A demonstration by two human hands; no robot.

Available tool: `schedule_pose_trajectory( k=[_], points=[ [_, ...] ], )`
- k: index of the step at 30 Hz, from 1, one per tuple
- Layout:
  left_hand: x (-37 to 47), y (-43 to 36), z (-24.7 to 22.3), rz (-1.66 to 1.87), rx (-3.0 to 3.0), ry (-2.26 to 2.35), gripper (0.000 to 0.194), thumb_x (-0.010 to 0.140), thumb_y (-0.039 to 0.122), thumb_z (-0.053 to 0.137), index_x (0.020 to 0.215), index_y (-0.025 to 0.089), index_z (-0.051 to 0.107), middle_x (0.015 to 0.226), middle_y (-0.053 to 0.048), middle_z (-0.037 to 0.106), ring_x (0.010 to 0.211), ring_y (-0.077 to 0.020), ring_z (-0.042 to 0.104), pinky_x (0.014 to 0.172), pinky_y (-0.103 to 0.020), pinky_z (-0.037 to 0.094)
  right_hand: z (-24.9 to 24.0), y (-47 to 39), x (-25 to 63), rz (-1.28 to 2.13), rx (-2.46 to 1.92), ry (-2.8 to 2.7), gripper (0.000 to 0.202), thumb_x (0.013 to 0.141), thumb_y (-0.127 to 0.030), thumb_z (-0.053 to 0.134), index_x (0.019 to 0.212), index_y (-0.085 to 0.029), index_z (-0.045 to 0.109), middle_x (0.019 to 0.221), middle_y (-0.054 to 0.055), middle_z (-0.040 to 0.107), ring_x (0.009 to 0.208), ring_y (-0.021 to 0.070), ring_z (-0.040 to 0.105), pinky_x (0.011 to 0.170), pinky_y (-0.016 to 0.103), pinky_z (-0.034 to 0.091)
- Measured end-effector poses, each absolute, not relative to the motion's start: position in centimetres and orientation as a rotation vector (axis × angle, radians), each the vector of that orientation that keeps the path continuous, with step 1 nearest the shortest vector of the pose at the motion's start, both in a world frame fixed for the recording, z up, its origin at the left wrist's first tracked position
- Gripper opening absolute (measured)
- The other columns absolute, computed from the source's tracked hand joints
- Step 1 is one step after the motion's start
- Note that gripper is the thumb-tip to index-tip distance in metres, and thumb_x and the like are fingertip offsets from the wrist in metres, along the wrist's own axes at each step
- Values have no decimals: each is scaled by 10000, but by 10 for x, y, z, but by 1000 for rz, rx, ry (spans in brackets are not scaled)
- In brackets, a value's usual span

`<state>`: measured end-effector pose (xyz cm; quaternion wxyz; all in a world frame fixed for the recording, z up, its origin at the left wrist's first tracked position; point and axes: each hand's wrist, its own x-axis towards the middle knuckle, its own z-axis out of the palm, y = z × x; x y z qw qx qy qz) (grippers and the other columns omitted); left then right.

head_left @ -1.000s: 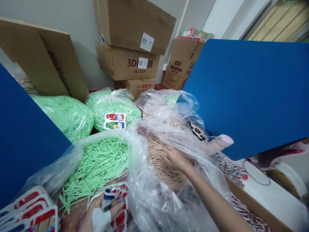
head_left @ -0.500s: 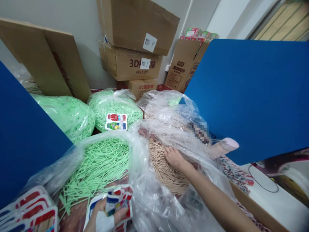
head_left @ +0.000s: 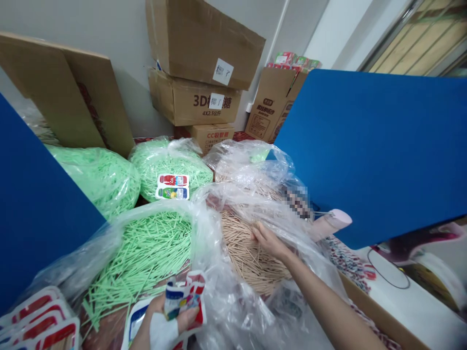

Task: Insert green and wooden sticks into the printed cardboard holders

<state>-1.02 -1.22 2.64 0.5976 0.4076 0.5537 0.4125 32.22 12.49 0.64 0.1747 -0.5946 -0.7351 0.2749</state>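
My left hand (head_left: 156, 318), with a white wrap around part of it, is closed around a small printed packet (head_left: 184, 297) in red, white and blue, its top edge bent open. Over an open clear bag, my right hand (head_left: 269, 241) pinches at the surface of a heap of thin brown sticks (head_left: 239, 250); its fingertips are partly hidden. Thin green sticks (head_left: 156, 248) spill out of another open bag left of it. Beneath my left hand lie more printed packs (head_left: 135, 318), largely covered by the hand.
Printed packs (head_left: 54, 318) are stacked at lower left. Tied bags of green sticks (head_left: 97, 170) stand behind, one topped by a bottle-printed pack (head_left: 172, 186). Blue panels (head_left: 372, 146) flank both sides. Cardboard boxes (head_left: 204, 99) rise at the back. A pink cylinder (head_left: 332, 223) lies right.
My right hand's fingers have drawn together into a pinch at the brown sticks. My left hand has risen slightly with the packet, whose top looks wider open. The view has shifted a little.
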Motion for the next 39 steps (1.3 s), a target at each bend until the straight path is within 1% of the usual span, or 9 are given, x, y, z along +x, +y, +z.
schedule_pose_trajectory(
  k=[2, 5, 14, 18, 23, 29, 33, 36, 39],
  points=[
    [-4, -7, 29, 944, 991, 1238, 335, 589, 418, 804, 709, 121, 705, 643, -61, 729, 575, -208, 646, 560, -269, 530, 10, 121, 315, 966, -1557, -1817, 373, 954, -520, 257, 953, -228, 488, 741, 2, 564, 652, 170, 575, 645, 319, 482],
    [8, 1, 30, 976, 1059, 1211, 275, 619, 375, 785, 687, 136, 666, 614, -34, 698, 545, -176, 606, 538, -251, 501, 15, 115, 302, 1154, -1391, -1495, 442, 875, -641, 380, 1037, -243, 481, 731, -22, 544, 622, 166, 587, 630, 331, 495],
    [44, 26, 27, 951, 1179, 1080, 204, 705, 314, 737, 758, 133, 658, 671, -20, 675, 588, -159, 581, 589, -256, 478, 35, 106, 278, 1317, -1147, -1065, 470, 733, -618, 663, 944, -225, 517, 689, -43, 598, 632, 162, 619, 678, 334, 500],
    [56, 31, 29, 986, 1325, 1038, 163, 735, 270, 723, 756, 134, 635, 708, -10, 644, 624, -149, 556, 608, -245, 455, 63, 95, 257, 1158, -982, -909, 389, 800, -547, 647, 993, -245, 494, 678, -62, 583, 657, 152, 626, 689, 318, 502],
    [66, 33, 32, 976, 1434, 1052, 142, 770, 258, 695, 771, 134, 625, 725, -11, 627, 664, -157, 550, 614, -243, 443, 92, 78, 227, 919, -822, -1081, 203, 955, -440, 465, 1045, -259, 446, 739, -35, 574, 814, 169, 641, 805, 362, 494],
    [66, 31, 38, 1001, 1487, 1069, 143, 759, 249, 713, 774, 129, 636, 724, -12, 633, 655, -161, 552, 603, -242, 445, 90, 69, 209, 724, -875, -1327, 137, 994, -355, 369, 1017, -252, 456, 784, -2, 565, 937, 190, 597, 928, 415, 446],
    [59, 35, 42, 1065, 1568, 1149, 161, 767, 280, 709, 741, 142, 632, 695, -5, 621, 646, -168, 565, 605, -243, 447, 86, 59, 206, 715, -1027, -1527, 247, 990, -405, 345, 997, -237, 526, 1047, 62, 613, 1179, 214, 498, 1041, 410, 363],
    [52, 41, 45, 1160, 1731, 1171, 111, 797, 261, 683, 774, 156, 660, 724, -20, 645, 668, -174, 591, 641, -254, 451, 82, 55, 210, 872, -1068, -1575, 319, 972, -470, 363, 1161, -246, 491, 1340, 87, 498, 1305, 230, 408, 1015, 389, 409],
    [48, 46, 48, 1218, 1867, 1108, 89, 806, 251, 682, 840, 169, 691, 776, -41, 680, 721, -185, 622, 691, -267, 461, 80, 58, 216, 912, -1048, -1531, 468, 967, -532, 318, 1333, -246, 372, 1396, 110, 462, 1330, 239, 398, 1029, 421, 410]
  ],
)
